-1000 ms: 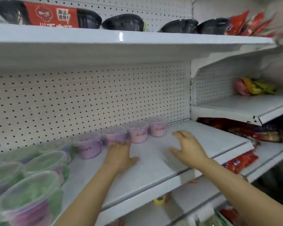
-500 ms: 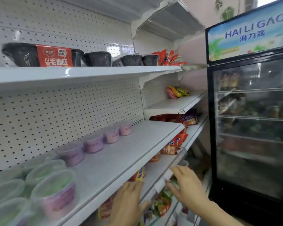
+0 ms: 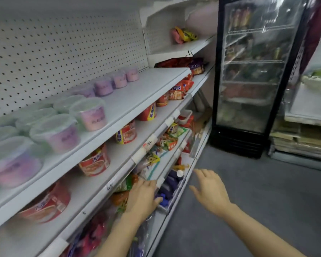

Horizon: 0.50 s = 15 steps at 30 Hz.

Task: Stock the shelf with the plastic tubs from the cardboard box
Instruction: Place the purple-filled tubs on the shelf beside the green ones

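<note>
Several plastic tubs with clear lids stand on the white shelf: small pink and purple ones in a row along the pegboard, larger ones grouped at the left. My left hand hangs low in front of the lower shelves, fingers relaxed, holding nothing. My right hand is out over the grey floor with its fingers spread, also empty. Both hands are well below the tub shelf. No cardboard box shows in this view.
Red noodle cups and snack packets fill the shelves under the tubs. A black glass-door fridge stands at the end of the aisle. Grey floor lies to the right, with another white shelf unit beyond it.
My hands have left the tub shelf and dropped to the height of the lower shelves. My view has swung right and down, bringing the fridge and floor into sight.
</note>
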Each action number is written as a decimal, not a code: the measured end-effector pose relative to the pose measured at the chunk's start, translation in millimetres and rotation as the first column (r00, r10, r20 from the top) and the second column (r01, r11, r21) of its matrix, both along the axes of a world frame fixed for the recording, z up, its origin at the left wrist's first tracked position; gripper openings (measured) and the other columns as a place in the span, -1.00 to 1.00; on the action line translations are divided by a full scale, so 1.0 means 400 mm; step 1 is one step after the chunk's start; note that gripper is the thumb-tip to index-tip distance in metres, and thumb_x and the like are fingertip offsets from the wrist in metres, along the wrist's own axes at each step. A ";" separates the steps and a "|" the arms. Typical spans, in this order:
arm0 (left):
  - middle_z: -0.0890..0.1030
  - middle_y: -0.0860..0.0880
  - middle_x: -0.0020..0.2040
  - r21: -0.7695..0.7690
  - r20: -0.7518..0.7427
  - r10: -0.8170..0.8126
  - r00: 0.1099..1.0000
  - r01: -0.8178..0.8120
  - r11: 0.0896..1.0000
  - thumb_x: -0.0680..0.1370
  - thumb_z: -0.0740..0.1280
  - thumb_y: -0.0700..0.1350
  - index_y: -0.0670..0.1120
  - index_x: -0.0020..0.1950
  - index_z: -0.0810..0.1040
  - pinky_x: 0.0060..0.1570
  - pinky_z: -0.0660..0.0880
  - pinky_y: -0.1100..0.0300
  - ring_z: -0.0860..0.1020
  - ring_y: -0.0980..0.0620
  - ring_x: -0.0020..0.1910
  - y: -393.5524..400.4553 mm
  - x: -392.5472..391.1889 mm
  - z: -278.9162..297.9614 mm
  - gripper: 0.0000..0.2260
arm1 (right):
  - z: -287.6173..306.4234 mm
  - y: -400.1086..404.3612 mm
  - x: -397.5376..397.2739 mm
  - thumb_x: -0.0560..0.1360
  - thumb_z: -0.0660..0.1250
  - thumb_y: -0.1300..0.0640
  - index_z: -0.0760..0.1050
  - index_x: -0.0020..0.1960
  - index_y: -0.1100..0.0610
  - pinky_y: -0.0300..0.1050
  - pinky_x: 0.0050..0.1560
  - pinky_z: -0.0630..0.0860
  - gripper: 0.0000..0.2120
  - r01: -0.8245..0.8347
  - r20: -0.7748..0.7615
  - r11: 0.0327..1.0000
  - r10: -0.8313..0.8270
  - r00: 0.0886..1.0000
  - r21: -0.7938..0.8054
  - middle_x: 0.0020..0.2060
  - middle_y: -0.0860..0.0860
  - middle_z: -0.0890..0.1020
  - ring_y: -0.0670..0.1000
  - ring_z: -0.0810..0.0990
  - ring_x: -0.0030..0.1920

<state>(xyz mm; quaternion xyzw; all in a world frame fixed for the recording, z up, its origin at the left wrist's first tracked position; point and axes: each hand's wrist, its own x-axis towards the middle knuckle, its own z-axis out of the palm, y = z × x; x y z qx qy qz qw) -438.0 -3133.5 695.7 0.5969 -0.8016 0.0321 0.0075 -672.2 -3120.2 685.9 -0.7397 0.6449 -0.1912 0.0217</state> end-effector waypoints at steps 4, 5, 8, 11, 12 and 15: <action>0.55 0.02 0.24 0.059 -0.064 -0.048 0.997 0.052 0.997 0.48 0.31 0.17 0.03 0.35 0.42 0.19 0.37 0.12 0.44 -0.04 0.23 0.124 0.076 -0.092 -0.52 | -0.082 0.164 0.069 0.21 0.57 -0.03 0.60 0.08 0.16 -0.01 -0.10 0.59 -0.49 0.112 -0.044 0.994 -0.112 0.993 -0.016 -0.11 0.04 0.66 0.14 0.64 -0.12; 0.58 0.04 0.19 0.050 -0.066 -0.069 0.995 0.072 0.996 0.45 0.35 0.14 0.03 0.30 0.47 0.15 0.41 0.14 0.47 -0.02 0.19 0.158 0.096 -0.108 -0.55 | -0.098 0.206 0.091 0.18 0.59 -0.02 0.60 0.06 0.16 -0.01 -0.12 0.59 -0.49 0.132 -0.061 0.991 -0.133 0.989 -0.025 -0.13 0.05 0.66 0.15 0.64 -0.14; 0.66 0.11 -0.09 -0.024 -0.095 -0.133 0.986 0.131 0.991 0.18 0.56 0.07 0.07 0.05 0.61 -0.15 0.53 0.21 0.59 0.03 -0.09 0.266 0.151 -0.156 -0.54 | -0.133 0.333 0.149 0.19 0.57 0.01 0.58 0.09 0.20 0.00 -0.08 0.58 -0.47 0.165 -0.060 0.986 -0.164 0.985 0.005 -0.10 0.08 0.65 0.18 0.63 -0.12; 0.66 0.07 -0.11 -0.038 -0.161 -0.200 0.966 0.197 0.980 0.17 0.58 0.04 0.00 0.04 0.62 -0.11 0.56 0.14 0.60 -0.01 -0.11 0.365 0.200 -0.200 -0.53 | -0.142 0.466 0.203 0.20 0.56 0.02 0.57 0.13 0.20 0.01 -0.04 0.58 -0.45 0.172 -0.077 0.985 -0.171 0.982 0.010 -0.07 0.08 0.65 0.18 0.62 -0.09; 0.66 0.07 -0.10 -0.043 -0.159 -0.210 0.965 0.206 0.978 0.20 0.56 0.05 0.00 0.05 0.60 -0.06 0.54 0.10 0.60 -0.02 -0.09 0.395 0.214 -0.204 -0.55 | -0.144 0.506 0.218 0.19 0.56 0.02 0.57 0.13 0.20 0.01 -0.04 0.58 -0.44 0.167 -0.087 0.986 -0.166 0.982 -0.003 -0.07 0.08 0.65 0.17 0.62 -0.09; 0.64 0.08 -0.03 -0.063 -0.167 -0.228 0.959 0.221 0.973 0.27 0.53 0.04 0.00 0.11 0.58 0.08 0.49 0.10 0.58 -0.02 -0.01 0.494 0.257 -0.214 -0.56 | -0.149 0.609 0.254 0.19 0.56 0.02 0.56 0.13 0.20 0.03 -0.05 0.59 -0.44 0.167 -0.099 0.986 -0.168 0.981 -0.018 -0.07 0.08 0.64 0.18 0.62 -0.09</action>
